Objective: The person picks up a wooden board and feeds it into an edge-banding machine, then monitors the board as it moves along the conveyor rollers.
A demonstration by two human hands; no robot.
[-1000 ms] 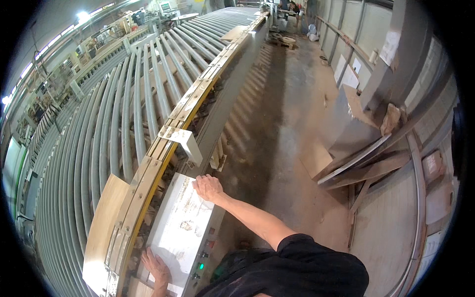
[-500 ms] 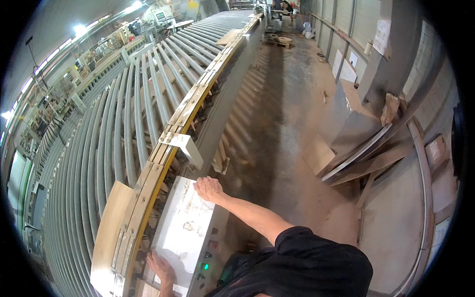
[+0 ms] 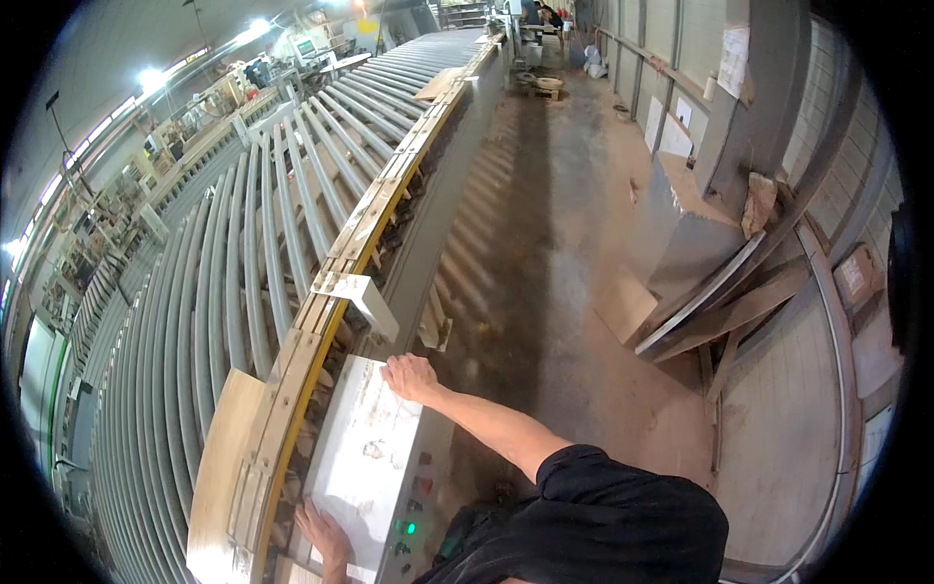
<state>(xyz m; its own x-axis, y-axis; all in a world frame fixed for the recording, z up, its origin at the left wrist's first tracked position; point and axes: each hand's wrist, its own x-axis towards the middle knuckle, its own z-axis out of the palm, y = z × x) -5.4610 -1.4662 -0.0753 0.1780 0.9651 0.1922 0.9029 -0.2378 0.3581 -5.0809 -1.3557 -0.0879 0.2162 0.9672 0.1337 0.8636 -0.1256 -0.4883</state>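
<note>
A white control box (image 3: 365, 457) with a scuffed, dusty top stands beside the roller conveyor, with buttons and a lit green lamp (image 3: 411, 529) along its right side. My right hand (image 3: 411, 378) rests on the box's far right corner, fingers loosely bent over the top. Lower down, my left hand (image 3: 324, 538) lies at the left edge of the same box with its fingers spread. Neither hand lifts anything. Just left of the box, a light wood panel (image 3: 226, 467) lies on the rollers against the conveyor's edge rail.
The conveyor's grey rollers (image 3: 238, 263) run far ahead, bordered by a rail with a yellow strip (image 3: 302, 414). A white bracket (image 3: 365, 302) juts over the aisle side. Another panel (image 3: 441, 84) lies farther along. Boards (image 3: 730, 321) lean by the right wall. People (image 3: 550, 17) are far off.
The whole view has shifted slightly, so the conveyor and box appear a little lower and to the right. Both hands stay in place on the box.
</note>
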